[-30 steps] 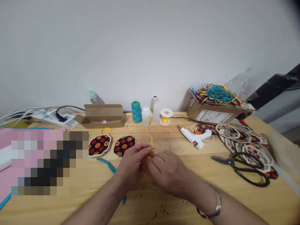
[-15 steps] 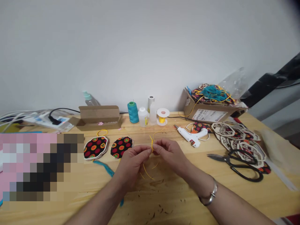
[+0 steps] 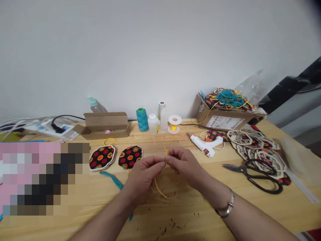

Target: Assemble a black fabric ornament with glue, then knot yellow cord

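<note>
Thin yellow cord (image 3: 161,190) is pinched between the fingertips of both my hands above the wooden table. My left hand (image 3: 147,172) is closed on it, thumb against forefinger, and loose ends hang below. My right hand (image 3: 184,165) grips the cord close beside the left, fingertips nearly touching. From there a strand runs up toward the spool of yellow cord (image 3: 175,124). Left of my hands lies an octagonal patterned fabric piece (image 3: 130,157). Farther left is a stack of similar pieces (image 3: 102,158) with a yellow loop on top and a teal tassel (image 3: 112,179) below.
Black-handled scissors (image 3: 263,179) and a white glue gun (image 3: 207,144) lie to the right, near a pile of openwork pieces (image 3: 260,150). Behind stand a teal thread cone (image 3: 142,119), small bottles (image 3: 152,125), an open cardboard box (image 3: 106,120) and a filled carton (image 3: 225,122).
Both hands have shifted slightly right with the cord. The yellow bit that stood above my fingertips is now lower and mostly covered by the right fingers.
</note>
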Available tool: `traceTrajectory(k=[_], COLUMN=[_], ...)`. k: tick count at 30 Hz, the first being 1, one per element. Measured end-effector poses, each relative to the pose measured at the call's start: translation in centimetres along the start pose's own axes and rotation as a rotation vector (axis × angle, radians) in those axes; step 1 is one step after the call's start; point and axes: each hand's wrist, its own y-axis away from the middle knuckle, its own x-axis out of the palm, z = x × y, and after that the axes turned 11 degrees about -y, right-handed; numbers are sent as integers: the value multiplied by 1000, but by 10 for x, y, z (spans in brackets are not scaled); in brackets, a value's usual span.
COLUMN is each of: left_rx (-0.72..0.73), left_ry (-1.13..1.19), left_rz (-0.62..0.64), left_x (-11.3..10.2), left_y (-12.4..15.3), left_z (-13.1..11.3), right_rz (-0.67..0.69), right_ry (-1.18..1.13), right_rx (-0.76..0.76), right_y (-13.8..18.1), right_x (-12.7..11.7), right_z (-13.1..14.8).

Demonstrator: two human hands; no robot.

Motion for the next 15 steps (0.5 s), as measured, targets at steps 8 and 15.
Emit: traceTrajectory(k=[8, 15], left_rx=[-22, -51], left_ry=[-43, -69], left_rz=[-20, -23], left_x=[0, -1], left_y=[0, 1], left_z=[1, -1], right_rz=[4, 23], right_ry=[-52, -39], right_rx=[12, 42], right_y=[-1, 0], right_x=[-2, -3], right_z=[2, 4])
